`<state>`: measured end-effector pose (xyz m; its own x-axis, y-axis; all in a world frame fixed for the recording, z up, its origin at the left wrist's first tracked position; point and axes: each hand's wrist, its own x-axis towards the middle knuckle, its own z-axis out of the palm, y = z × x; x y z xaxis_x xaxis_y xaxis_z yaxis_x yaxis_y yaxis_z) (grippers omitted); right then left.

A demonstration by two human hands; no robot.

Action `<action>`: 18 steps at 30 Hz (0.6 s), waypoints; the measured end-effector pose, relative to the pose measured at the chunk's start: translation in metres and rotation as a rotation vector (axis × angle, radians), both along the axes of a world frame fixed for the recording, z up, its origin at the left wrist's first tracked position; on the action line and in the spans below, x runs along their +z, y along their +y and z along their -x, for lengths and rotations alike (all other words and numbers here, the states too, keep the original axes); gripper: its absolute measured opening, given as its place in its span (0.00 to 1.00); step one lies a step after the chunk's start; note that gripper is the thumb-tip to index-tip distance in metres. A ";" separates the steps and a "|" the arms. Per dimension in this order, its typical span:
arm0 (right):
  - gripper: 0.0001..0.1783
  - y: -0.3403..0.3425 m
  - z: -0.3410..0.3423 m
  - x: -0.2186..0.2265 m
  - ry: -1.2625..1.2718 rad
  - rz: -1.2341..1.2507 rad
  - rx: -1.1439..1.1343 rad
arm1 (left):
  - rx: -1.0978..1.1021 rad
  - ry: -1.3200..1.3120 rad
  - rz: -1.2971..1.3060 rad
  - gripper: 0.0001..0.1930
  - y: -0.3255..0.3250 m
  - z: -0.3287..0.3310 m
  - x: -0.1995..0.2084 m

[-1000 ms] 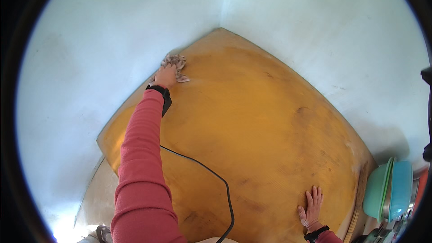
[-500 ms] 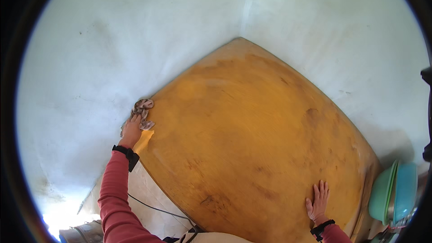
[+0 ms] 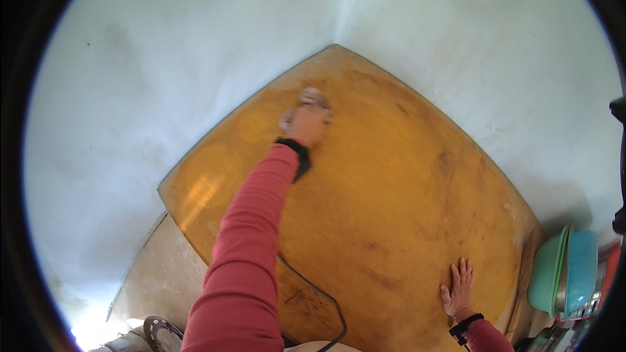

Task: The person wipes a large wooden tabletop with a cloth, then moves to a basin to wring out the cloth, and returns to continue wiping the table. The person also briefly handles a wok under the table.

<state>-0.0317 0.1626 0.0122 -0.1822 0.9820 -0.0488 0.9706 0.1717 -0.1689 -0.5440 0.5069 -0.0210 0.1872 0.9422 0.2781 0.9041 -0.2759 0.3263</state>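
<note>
My left hand presses a crumpled brownish cloth onto the far part of a worn yellow-brown wooden tabletop. The hand is blurred by motion, and the cloth shows beyond and beside its fingers. At the near right, my right hand lies flat on the wood with its fingers spread, holding nothing. Both wrists wear black bands, and the sleeves are red. Dark stains and scuffs mark the table surface.
Pale walls meet at a corner behind the table. Green and blue basins stand at the right edge. A black cable hangs over the near side. Beige floor shows at the left, with a dark round object below.
My left hand has swept the cloth from the table's left corner to the right and away from me, near the far corner. My right hand stays in place on the wood.
</note>
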 end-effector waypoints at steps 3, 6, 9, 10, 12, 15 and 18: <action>0.35 -0.001 0.000 -0.001 0.003 -0.008 0.012 | -0.302 -0.068 -0.232 0.11 -0.021 -0.055 -0.006; 0.36 -0.001 -0.001 -0.002 0.008 -0.008 0.003 | -0.421 -0.266 -0.164 0.13 -0.036 -0.035 -0.008; 0.36 0.000 -0.003 -0.003 0.016 -0.024 0.016 | -0.179 -0.269 -0.017 0.16 -0.012 0.041 -0.002; 0.35 0.001 -0.003 -0.003 0.020 -0.023 0.010 | -0.151 -0.176 -0.057 0.17 -0.001 0.061 0.000; 0.35 0.002 -0.003 -0.001 0.028 0.008 -0.013 | 0.008 0.281 -0.262 0.18 0.027 0.072 -0.003; 0.34 0.003 -0.001 0.003 0.018 0.015 -0.011 | 0.140 0.239 0.148 0.21 0.076 0.073 -0.002; 0.34 0.003 0.000 0.004 0.015 0.007 -0.003 | 0.188 0.337 0.097 0.20 0.101 0.069 -0.006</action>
<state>-0.0313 0.1652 0.0160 -0.1797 0.9823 -0.0524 0.9684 0.1673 -0.1849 -0.6130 0.6078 -0.0265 0.0749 0.9876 0.1383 0.9967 -0.0783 0.0193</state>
